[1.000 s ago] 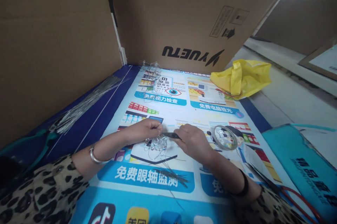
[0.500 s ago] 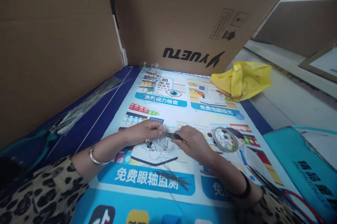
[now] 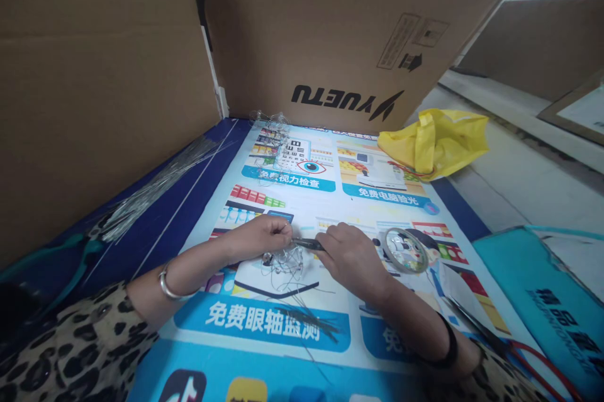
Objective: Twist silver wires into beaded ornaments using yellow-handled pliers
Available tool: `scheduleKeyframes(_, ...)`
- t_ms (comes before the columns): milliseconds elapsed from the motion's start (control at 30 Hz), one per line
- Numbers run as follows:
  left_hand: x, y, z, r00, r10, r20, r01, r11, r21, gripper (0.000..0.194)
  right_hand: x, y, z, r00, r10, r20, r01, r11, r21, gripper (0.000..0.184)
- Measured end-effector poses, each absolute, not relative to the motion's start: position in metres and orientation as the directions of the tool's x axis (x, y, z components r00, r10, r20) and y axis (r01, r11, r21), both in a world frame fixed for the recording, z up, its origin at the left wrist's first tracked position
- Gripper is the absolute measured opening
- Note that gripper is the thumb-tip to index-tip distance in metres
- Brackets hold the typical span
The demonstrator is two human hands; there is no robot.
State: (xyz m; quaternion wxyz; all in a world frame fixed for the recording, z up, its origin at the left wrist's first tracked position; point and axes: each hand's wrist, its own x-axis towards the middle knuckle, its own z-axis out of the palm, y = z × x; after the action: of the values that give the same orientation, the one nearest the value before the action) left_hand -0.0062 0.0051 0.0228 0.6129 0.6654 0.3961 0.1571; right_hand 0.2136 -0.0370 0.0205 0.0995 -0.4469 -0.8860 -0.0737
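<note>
Thin silvery wire bent into a loose, loopy piece (image 3: 287, 262) hangs just under my left hand (image 3: 264, 236), whose thumb and fingers pinch its upper end. My right hand (image 3: 352, 257) is wrapped round a pair of pliers (image 3: 309, 243). Their dark jaws point left and meet the wire at my left fingertips; the handles are mostly hidden in my palm. Short cut wires (image 3: 309, 320) lie scattered on the printed poster (image 3: 255, 358) below. A bundle of long straight wires (image 3: 155, 191) rests to the left.
More bent wire pieces (image 3: 271, 138) lie at the back by the cardboard wall (image 3: 330, 24). A roll of clear tape (image 3: 406, 250) sits right of my hand, near red-handled scissors (image 3: 491, 333). A yellow bag (image 3: 438, 141) and a teal bag (image 3: 538, 301) are at the right.
My right hand has turned the pliers slightly, so the yellow on the handle no longer shows. My left hand keeps its pinch in nearly the same place.
</note>
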Motion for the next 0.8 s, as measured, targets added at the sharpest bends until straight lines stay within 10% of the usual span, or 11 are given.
scheduleKeyframes(800, -0.001, 0.006, 0.016, 0.623, 0.767, -0.154, 0.452, -0.192, 0.871, 0.010, 0.211, -0.038, 0.035, -0.636, 0.757, 0.147, 0.771, 0.616, 0.163, 0.006)
